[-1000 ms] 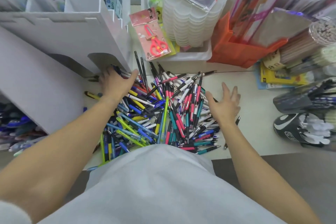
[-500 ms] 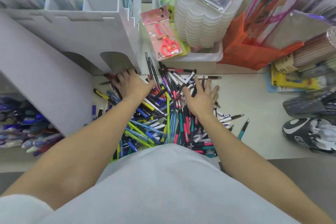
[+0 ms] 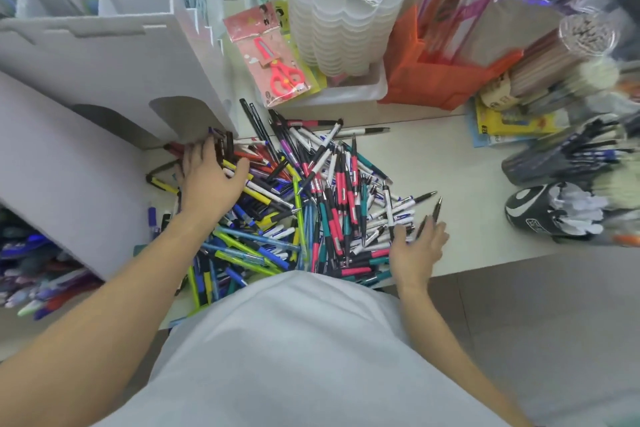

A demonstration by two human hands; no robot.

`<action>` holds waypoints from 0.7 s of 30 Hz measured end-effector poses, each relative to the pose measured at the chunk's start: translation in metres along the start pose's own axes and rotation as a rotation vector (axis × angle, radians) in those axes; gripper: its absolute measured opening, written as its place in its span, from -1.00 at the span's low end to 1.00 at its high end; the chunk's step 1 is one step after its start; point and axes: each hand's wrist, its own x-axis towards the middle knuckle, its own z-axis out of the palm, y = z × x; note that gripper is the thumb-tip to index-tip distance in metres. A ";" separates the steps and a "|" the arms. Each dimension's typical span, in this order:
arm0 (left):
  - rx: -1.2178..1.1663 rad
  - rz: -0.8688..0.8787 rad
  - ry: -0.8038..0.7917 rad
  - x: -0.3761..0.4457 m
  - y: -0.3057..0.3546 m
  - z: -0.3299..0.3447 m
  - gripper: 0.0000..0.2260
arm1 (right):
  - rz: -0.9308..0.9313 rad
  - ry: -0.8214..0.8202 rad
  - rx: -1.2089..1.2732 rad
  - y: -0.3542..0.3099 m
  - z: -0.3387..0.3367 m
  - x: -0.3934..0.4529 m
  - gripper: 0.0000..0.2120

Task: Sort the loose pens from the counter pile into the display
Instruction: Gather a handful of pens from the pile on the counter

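Note:
A big pile of loose pens [image 3: 311, 204] in many colours covers the white counter [image 3: 460, 163] in front of me. My left hand [image 3: 207, 180] lies flat on the pile's left side, fingers spread toward dark pens by the foot of the white display [image 3: 114, 55]. My right hand [image 3: 417, 246] rests at the pile's near right edge, fingers relaxed on white pens and touching a dark pen [image 3: 431, 217]. Neither hand grips a pen. Filled display slots [image 3: 38, 270] show at the far left.
A packet of red scissors [image 3: 273, 62] and a stack of clear trays [image 3: 343, 10] stand behind the pile. An orange holder [image 3: 436, 80] sits at the back right. Cups of pens [image 3: 568, 211] crowd the right edge. The counter's front edge runs just beyond my right hand.
My right hand has moved from the pile's middle back to its near right edge. My left hand stays on the pile's left, shifted slightly. The camera tilted a little.

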 end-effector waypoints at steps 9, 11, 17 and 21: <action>-0.027 0.048 0.000 -0.019 -0.009 -0.008 -0.35 | -0.193 -0.136 0.139 -0.048 0.045 -0.036 -0.40; -0.053 0.018 0.076 -0.032 -0.013 -0.017 -0.36 | -0.237 -0.228 0.118 -0.053 0.043 -0.037 -0.35; 0.066 -0.141 0.004 -0.094 -0.049 -0.038 -0.26 | -0.241 -0.169 -0.189 -0.038 -0.013 -0.024 -0.23; 0.054 -0.215 -0.118 -0.118 -0.064 -0.033 -0.13 | -0.050 -0.372 -0.366 -0.015 -0.051 -0.031 0.00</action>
